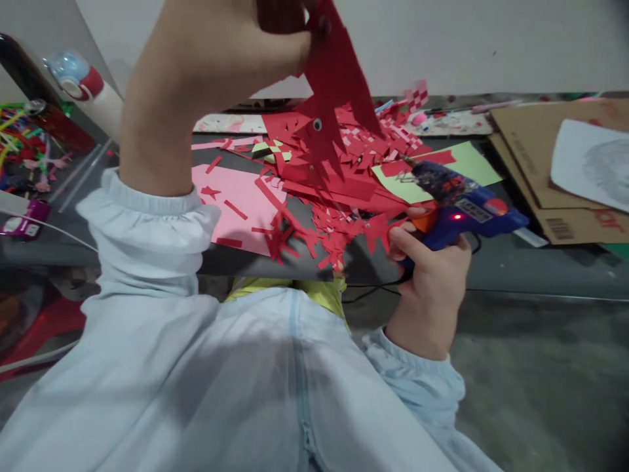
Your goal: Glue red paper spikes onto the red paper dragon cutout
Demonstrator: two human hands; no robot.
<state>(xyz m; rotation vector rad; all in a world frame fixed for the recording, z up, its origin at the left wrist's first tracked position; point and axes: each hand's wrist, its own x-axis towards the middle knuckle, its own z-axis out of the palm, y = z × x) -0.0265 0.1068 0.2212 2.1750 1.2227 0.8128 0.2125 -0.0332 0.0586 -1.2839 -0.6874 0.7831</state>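
Paper cut-out [344,72], red, hangs high over the worktop [515,270], pinched in the left hand [216,56], seemingly to clear loose scraps [334,241]. Near the front edge, the right hand [435,278] wraps around a blue glue gun [479,213], tip facing away from the fingers.

Left hand [236,52] raised, gripping red paper cutout [339,72]. Right hand [427,275] around blue hot glue gun [466,210], red light lit, nozzle over pale green paper [479,164]. Red paper scraps [331,229] overlapping pink paper sheet [250,210] on gray table [496,269].
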